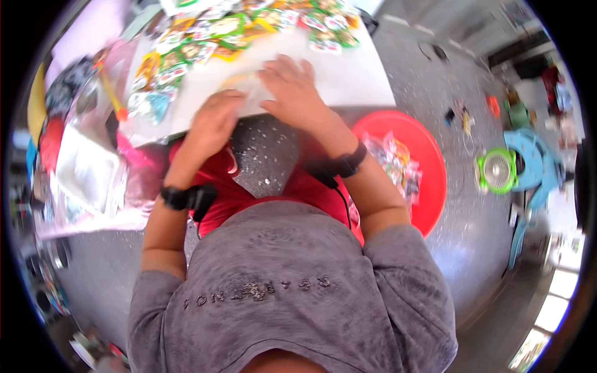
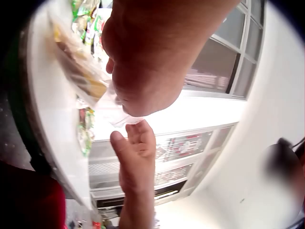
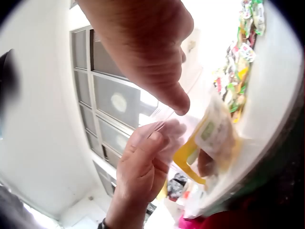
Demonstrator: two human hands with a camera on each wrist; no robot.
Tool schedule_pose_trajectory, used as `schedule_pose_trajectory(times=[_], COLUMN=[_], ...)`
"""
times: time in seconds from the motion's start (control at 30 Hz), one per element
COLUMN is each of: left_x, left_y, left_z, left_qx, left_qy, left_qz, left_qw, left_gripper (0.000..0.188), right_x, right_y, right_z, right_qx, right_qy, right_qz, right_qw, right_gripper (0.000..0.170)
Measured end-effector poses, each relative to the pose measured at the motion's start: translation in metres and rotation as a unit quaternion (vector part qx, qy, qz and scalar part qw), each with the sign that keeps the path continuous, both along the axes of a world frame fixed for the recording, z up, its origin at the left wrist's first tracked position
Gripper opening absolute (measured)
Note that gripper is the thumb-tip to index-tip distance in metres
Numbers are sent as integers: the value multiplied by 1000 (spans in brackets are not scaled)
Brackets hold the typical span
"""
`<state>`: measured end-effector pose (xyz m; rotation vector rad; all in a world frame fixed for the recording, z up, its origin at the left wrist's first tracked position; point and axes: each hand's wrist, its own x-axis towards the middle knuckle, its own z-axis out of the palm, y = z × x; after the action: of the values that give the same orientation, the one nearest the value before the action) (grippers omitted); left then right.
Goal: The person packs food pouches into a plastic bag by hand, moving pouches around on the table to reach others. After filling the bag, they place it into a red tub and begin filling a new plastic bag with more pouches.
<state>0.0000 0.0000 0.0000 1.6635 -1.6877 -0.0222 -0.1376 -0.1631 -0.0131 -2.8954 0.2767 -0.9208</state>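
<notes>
Your left hand [image 1: 214, 122] pinches the clear film [image 2: 116, 113], while your right hand [image 1: 296, 96] has its fingers spread apart. The yellow-edged packet [image 3: 209, 131] is between both hands over the white table [image 1: 354, 84], just beyond the left, which is nearer; its long axis I cannot tell.

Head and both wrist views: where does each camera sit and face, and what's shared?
Head: worn on the head, facing forward and down at the white table; left hand, right hand, arms and torso show.
Left wrist: worn there, looking past the left hand toward the right hand.
Right wrist: worn there, looking past the right hand toward the left hand.
Wrist views share both hands and the yellowish packet.
</notes>
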Motion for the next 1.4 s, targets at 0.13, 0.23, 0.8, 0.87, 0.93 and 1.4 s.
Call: schedule_pose_trajectory(times=[0.13,0.23,0.8,0.87,0.93,1.4], left_x=[-22,-37,7,15,13,24], left_y=[-8,1,13,26,29,52], left_z=[21,28,-131,-153,-151,-143], left_qx=[49,110,354,370,350,213], left_qy=[131,276,453,463,467,563], left_qz=[-31,-71,57,73,76,90], left_qw=[990,952,816,802,809,794], left_gripper=[18,20,19,18,18,15], right_x=[-27,-51,-319,-356,-380,-508], right_y=[9,20,-64,-78,-77,-67], right_z=[41,46,3,-38,-66,-245], right_qx=[13,48,362,396,420,239], right_qy=[41,44,46,42,62,213], right_qz=[77,100,-266,-305,-368,-477], right_qw=[996,993,892,865,827,818], right_gripper=[20,11,9,10,11,21])
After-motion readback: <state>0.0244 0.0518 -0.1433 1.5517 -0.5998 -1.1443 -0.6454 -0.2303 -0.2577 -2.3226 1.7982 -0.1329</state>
